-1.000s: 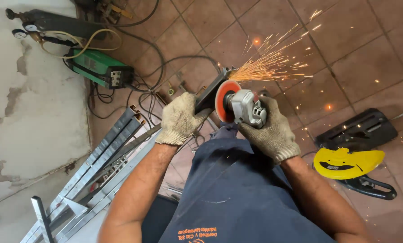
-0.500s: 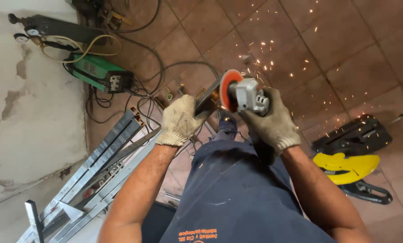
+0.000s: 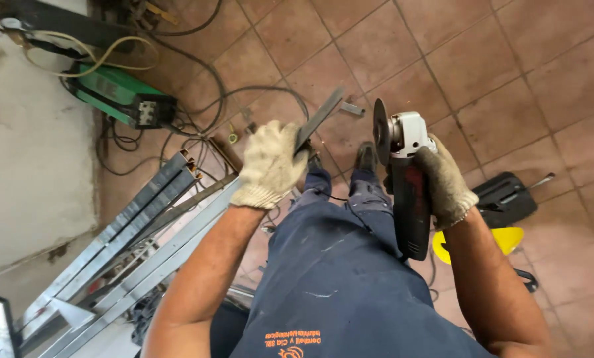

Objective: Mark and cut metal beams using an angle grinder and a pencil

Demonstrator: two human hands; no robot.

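Head view looks down on a floor of reddish-brown square tiles (image 3: 509,59), where the largest thing is a stack of long grey steel profiles (image 3: 131,225) lying slantwise toward the lower left corner. Near the top left edge sits a green box-shaped welding machine (image 3: 121,99) amid black cables. At the right edge lies a black and yellow chop-saw guard (image 3: 509,199), partly hidden by the forearm.

Next in size, the angle grinder with black body and grey head (image 3: 409,179) is gripped by the gloved right hand (image 3: 446,182), fingers wrapped fully round it, its disc clear of the metal and throwing no sparks. The gloved left hand (image 3: 270,166) is closed tight on a flat dark steel bar (image 3: 318,119), which slants up and away over the floor, just beside the disc.

By my reading, this is a pause between grinding passes; another pass would call for setting the disc back on the bar's edge. No containers show.
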